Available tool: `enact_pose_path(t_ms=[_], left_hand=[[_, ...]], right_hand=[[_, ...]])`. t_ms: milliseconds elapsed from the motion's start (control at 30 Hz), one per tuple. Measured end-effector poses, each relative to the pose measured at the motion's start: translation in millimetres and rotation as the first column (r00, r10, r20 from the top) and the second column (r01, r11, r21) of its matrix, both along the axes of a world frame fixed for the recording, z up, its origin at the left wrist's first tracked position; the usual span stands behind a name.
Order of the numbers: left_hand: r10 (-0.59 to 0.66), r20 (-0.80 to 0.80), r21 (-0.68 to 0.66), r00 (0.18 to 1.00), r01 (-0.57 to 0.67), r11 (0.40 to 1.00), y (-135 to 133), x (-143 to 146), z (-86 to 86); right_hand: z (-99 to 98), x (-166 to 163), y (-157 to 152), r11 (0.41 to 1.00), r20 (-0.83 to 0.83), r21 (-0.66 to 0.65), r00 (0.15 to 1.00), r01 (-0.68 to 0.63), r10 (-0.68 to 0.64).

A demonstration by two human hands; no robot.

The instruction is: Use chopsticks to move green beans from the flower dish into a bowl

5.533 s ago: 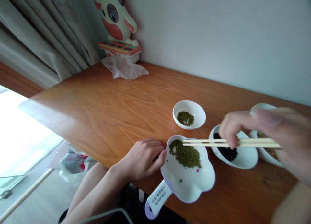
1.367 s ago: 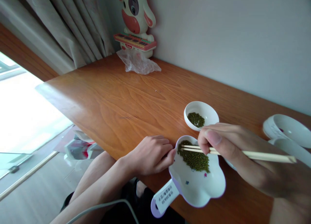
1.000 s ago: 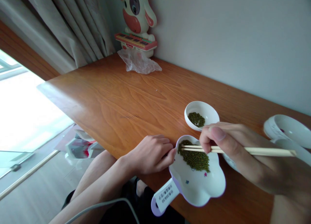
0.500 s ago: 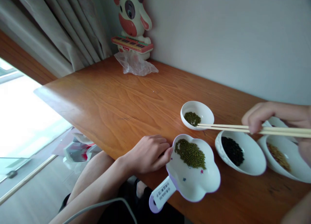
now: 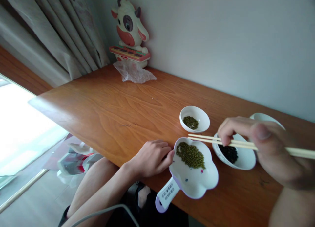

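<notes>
My right hand is closed around a pair of wooden chopsticks. Their tips hang over the far rim of a white flower-shaped dish with a purple-edged, labelled handle. Mung beans lie heaped in its far side. At the dish's left rim is my left hand, fingers curled, pinching or pressing the edge; its fingertips are partly hidden. Just beyond stands a small white bowl with more mung beans. Beneath the chopsticks, a white bowl holds dark, blackish pieces, partly covered by my right hand.
Behind my right hand shows the rim of another white bowl. At the table's far corner, a cow-shaped toy keyboard leans against the wall, with a crumpled clear plastic bag before it. A cable crosses near my lap.
My right hand has moved left and nearer, bringing the chopstick tips from the small bowl's rim to above the flower-shaped dish's rim. My left hand stays put. The view has shifted slightly.
</notes>
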State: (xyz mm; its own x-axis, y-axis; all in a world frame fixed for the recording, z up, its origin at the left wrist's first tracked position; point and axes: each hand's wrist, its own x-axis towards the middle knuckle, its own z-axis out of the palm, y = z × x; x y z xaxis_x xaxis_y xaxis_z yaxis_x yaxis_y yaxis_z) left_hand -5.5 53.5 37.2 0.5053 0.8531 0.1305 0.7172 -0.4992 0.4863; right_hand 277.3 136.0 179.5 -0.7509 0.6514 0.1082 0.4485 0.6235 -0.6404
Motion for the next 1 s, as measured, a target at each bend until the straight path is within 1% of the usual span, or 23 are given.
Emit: enact_pose_path(t_ms=[33,100,200,300,500,800,1000], left_hand=[[0.002,0.003,0.005,1.000,-0.002,1.000,0.1,0.2,0.2],[0.003,0.006,0.009,1.000,-0.003,1.000,0.4,0.5,0.4],[0.004,-0.001,-0.002,1.000,-0.004,1.000,0.7,0.5,1.1],[-0.002,-0.015,-0.016,1.000,0.002,1.000,0.7,0.2,2.4],[0.003,0.002,-0.027,1.000,-0.003,1.000,0.4,0.6,2.5],[-0.004,-0.013,-0.060,1.000,0.003,0.998,0.4,-0.3,2.6],[-0.005,-0.015,-0.076,1.000,0.004,0.997,0.4,0.0,3.5]], right_hand=[[0.7,-7.4,-4.4,0.999,0.046,-0.033,0.999,-0.009,0.011],[-1.2,-17.6,-9.3,0.998,0.093,-0.048,0.995,-0.035,0.039],[-8.1,-23.6,-8.0,0.994,0.137,-0.066,0.986,-0.084,0.092],[-12.7,-26.5,-3.1,0.991,0.129,-0.086,0.985,-0.104,0.115],[-12.5,-33.4,-1.1,0.981,0.157,-0.148,0.976,-0.128,0.152],[-15.4,-34.2,-1.6,0.976,0.166,-0.182,0.974,-0.123,0.154],[-12.1,-38.0,-2.5,0.968,0.157,-0.202,0.971,-0.147,0.180]])
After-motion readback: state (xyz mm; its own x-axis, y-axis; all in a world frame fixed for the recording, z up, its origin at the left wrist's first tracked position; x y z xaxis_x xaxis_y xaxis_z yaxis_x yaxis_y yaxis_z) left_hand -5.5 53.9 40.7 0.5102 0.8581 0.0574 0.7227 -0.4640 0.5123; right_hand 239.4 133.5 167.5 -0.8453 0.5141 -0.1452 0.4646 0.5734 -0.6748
